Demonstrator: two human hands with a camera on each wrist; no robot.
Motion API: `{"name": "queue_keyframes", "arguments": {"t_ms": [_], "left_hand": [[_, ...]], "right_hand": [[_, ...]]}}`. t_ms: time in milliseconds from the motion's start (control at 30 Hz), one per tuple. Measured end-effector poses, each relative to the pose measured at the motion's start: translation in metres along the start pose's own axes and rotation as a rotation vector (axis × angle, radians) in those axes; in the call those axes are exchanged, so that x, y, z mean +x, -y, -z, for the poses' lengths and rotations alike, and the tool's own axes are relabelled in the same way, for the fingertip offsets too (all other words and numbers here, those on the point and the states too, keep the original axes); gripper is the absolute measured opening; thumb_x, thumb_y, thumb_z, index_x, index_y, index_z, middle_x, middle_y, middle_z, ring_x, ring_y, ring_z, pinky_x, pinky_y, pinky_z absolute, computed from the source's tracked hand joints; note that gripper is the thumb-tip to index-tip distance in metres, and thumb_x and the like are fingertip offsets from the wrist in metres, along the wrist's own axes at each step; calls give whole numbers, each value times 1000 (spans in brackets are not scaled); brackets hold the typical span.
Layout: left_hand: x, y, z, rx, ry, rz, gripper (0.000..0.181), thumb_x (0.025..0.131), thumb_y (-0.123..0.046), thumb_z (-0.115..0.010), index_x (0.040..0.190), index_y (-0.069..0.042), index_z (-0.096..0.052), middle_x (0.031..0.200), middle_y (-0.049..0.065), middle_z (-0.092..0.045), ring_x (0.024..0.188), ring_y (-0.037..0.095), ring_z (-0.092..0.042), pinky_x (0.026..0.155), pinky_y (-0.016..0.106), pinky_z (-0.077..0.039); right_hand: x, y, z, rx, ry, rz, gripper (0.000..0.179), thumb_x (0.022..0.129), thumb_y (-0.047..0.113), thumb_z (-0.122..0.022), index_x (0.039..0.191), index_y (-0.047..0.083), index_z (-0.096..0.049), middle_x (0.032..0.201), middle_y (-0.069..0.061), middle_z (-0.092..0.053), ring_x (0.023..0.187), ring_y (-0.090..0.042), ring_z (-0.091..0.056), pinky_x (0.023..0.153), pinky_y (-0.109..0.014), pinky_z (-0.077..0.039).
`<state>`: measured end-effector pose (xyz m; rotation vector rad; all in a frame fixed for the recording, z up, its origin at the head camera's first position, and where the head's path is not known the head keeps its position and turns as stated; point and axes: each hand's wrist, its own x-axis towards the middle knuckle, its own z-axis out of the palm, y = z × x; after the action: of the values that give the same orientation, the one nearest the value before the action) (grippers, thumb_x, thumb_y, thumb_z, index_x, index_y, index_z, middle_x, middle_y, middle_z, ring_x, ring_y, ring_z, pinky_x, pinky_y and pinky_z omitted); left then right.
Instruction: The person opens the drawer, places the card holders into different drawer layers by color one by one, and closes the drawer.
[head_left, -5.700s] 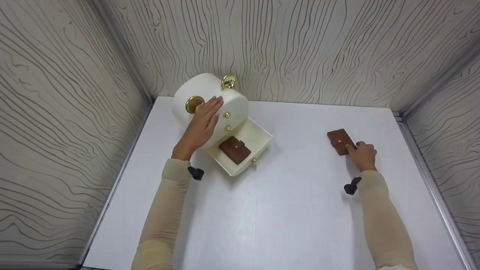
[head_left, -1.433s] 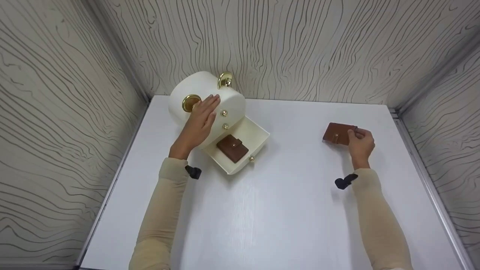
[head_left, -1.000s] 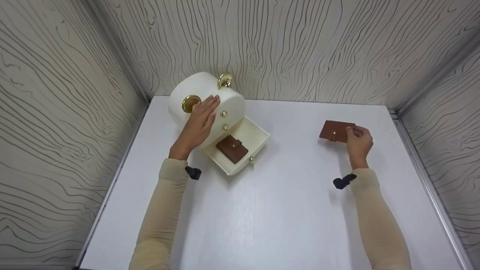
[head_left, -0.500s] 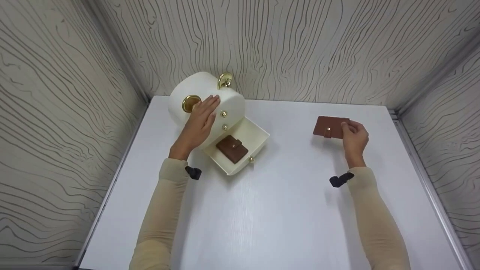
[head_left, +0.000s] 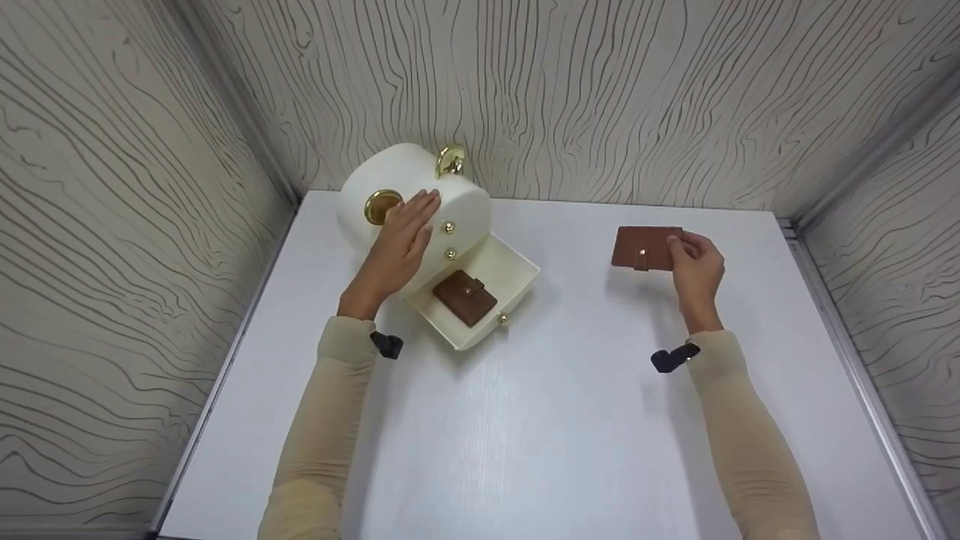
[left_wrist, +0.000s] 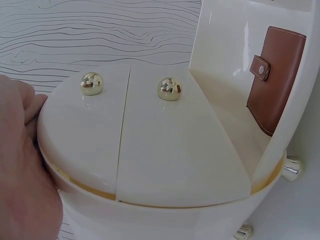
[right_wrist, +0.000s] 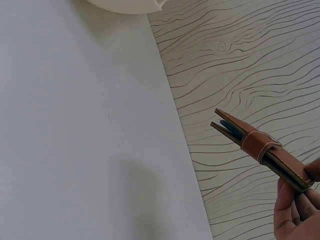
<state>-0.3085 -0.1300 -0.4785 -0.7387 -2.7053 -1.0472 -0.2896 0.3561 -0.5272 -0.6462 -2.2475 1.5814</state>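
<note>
A rounded white storage box [head_left: 401,166] with gold knobs stands at the back left, its lowest drawer [head_left: 515,271] swung out. In that drawer lies a dark brown card wallet [head_left: 464,299], its snap tab fastened. My left hand [head_left: 394,251] rests on the box with fingers straight; in the left wrist view, its edge touches the box rim. Off to the right, my right hand [head_left: 697,277] pinches a second brown card wallet [head_left: 643,249] by its right end, held above the table. The right wrist view shows this wallet edge-on, strap closed, with something blue between its covers.
A white table [head_left: 570,420] lies under everything, with wood-grain patterned walls [head_left: 585,97] at the back and both sides. A gold ring-shaped fitting [head_left: 451,160] sticks up from the box. A gold knob [head_left: 503,319] juts from the open drawer's front.
My right hand has taken hold of the wallet that lay on the table, raised it and carried it left, turning it level. My left hand stays in place on the box.
</note>
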Motion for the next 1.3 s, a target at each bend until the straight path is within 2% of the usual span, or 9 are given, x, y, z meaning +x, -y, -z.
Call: {"name": "queue_keyframes", "arguments": {"t_ms": [167,267,500,700,967,1300], "left_hand": [[0,-1,0,2,1,5,52,117,-27,-37,168,-15,-35,176,0,-33,166,23,-22,138,51,-5],[0,0,-1,4,1,4,52,117,-28,-36,168,-15,-35,175,0,-33,166,23,-22,138,52,-5],[0,1,-1,11,4,6,53,117,-28,-36,168,-15,-34,176,1,-32,166,23,-22,138,51,-6],[0,2,-2,22,11,8,54,117,-30,-36,169,-16,-32,176,1,-30,167,23,-21,138,51,-5],[1,2,-2,49,5,-6,54,117,-29,-36,169,-15,-31,176,2,-30,167,24,-21,138,52,-6],[0,0,-1,75,-1,-12,54,117,-29,-37,169,-16,-30,177,0,-27,167,22,-20,138,51,-7]], "right_hand": [[-4,4,-4,-18,17,34,48,109,37,-61,144,5,-63,132,-13,-71,102,-2,-67,91,-18,-56],[-7,6,-5,-40,22,58,48,110,38,-60,145,5,-62,134,-14,-71,102,-2,-67,91,-18,-56],[-11,11,-10,-49,43,98,48,110,38,-59,145,6,-63,132,-14,-72,104,-6,-69,93,-21,-58],[-15,16,-13,-34,70,95,47,109,38,-60,144,6,-63,133,-14,-72,107,-7,-69,98,-24,-57],[-19,22,-20,-3,98,103,47,109,37,-61,143,5,-64,126,-10,-73,101,-5,-70,90,-19,-57],[-27,33,-29,33,137,129,47,109,36,-62,143,4,-63,128,-12,-73,104,-5,-70,94,-21,-58]]}}
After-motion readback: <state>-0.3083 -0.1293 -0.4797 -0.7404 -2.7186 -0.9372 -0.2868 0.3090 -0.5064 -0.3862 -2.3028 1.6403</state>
